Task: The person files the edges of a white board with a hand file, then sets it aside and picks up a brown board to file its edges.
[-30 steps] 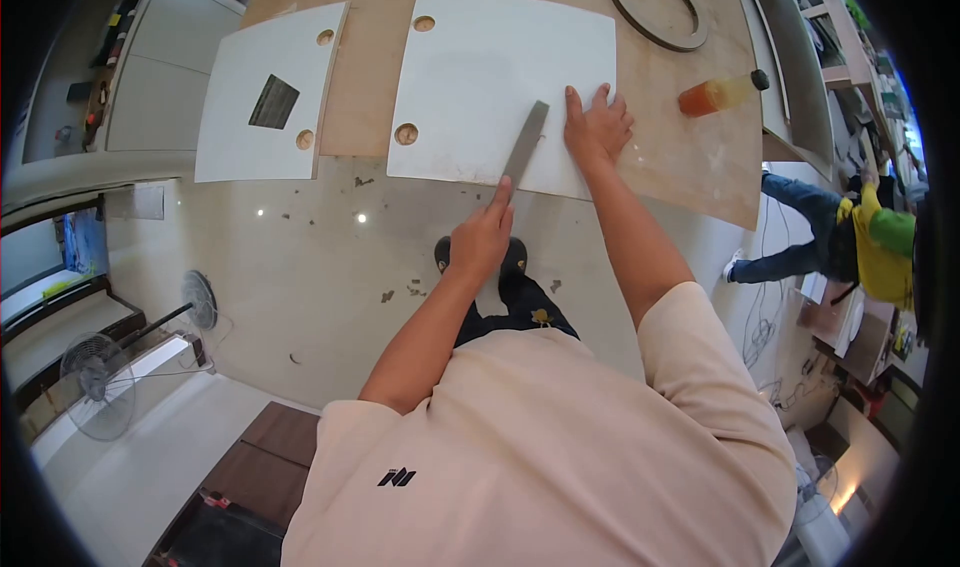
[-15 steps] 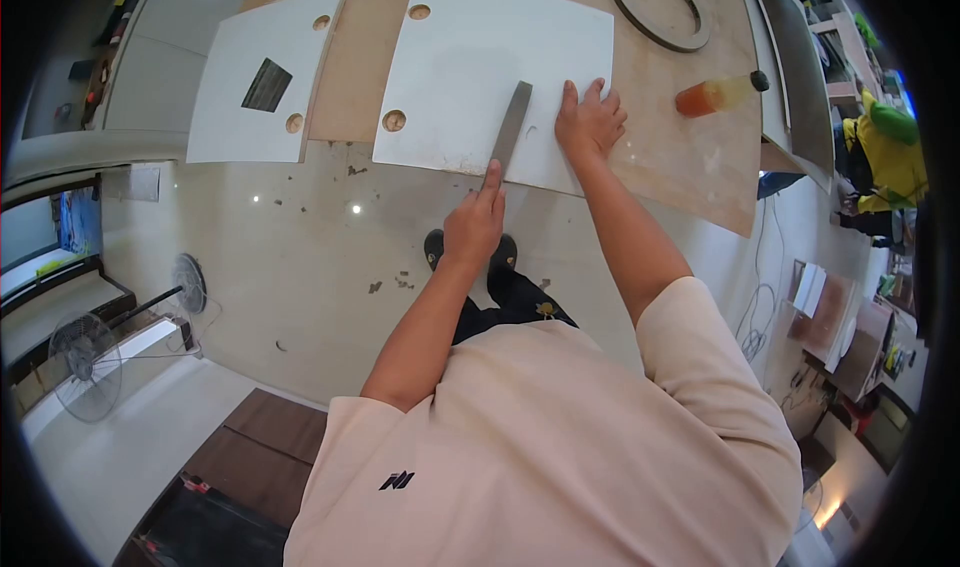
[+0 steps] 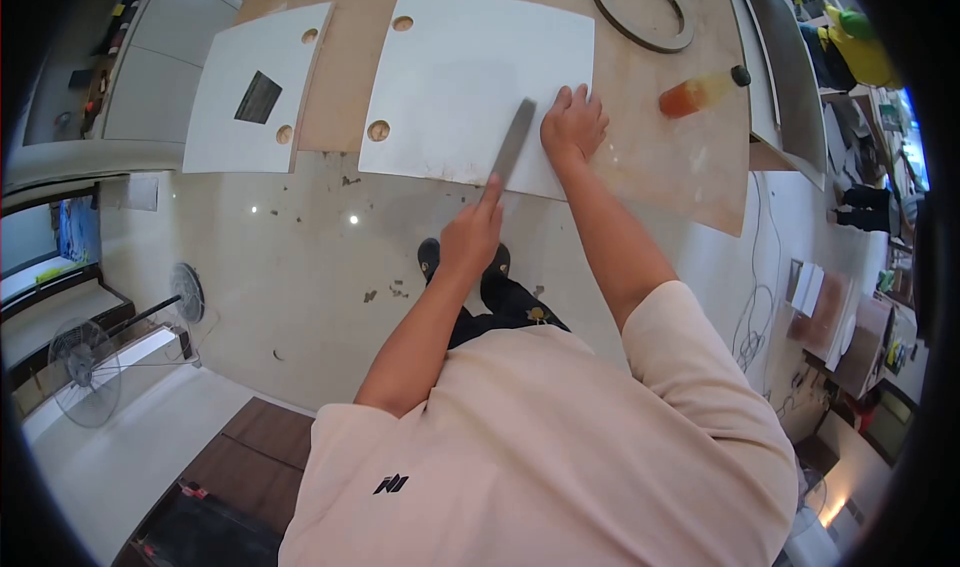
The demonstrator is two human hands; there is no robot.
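My left hand point(image 3: 473, 237) is wrapped round the near end of a long flat grey metal file point(image 3: 517, 142), its index finger stretched along the tool. The file lies slantwise across the near edge of a white panel point(image 3: 470, 77), its far end over the panel's face. Two round recesses show along the panel's left side, and brownish marks run by its near edge. Palm down, my right hand point(image 3: 575, 127) rests on the panel's right edge with its fingers apart, holding nothing.
A second white panel point(image 3: 215, 87) with a dark rectangular piece point(image 3: 258, 98) is at the left of the wooden table point(image 3: 650, 157). A grey ring point(image 3: 682, 39) and a bottle of orange liquid point(image 3: 700, 94) lie right. Fans stand lower left; a person in yellow point(image 3: 858, 52) is upper right.
The view has shifted slightly. Against the panel, my left hand and the file have moved a little to the right. My right hand stays at the panel's edge.
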